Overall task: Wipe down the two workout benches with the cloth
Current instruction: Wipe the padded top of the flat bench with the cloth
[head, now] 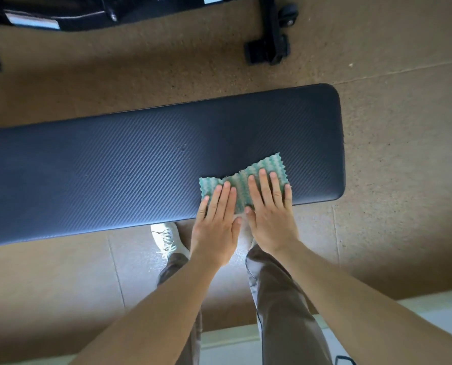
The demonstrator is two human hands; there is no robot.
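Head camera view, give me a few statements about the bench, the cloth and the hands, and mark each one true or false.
1. Both hands, left hand and right hand, press flat on the cloth. True.
2. The cloth is plain red. False: it is green and white patterned.
3. The cloth lies near the right end of the dark bench. True.
4. The cloth hangs over the bench's far edge. False: it sits by the near edge.
5. A white shoe shows below the bench. True.

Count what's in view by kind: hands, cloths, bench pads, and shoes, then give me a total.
Hands: 2, left hand and right hand, both flat on the cloth
Cloths: 1, green cloth
Bench pads: 1, dark bench pad
Shoes: 1, white shoe
Total: 5
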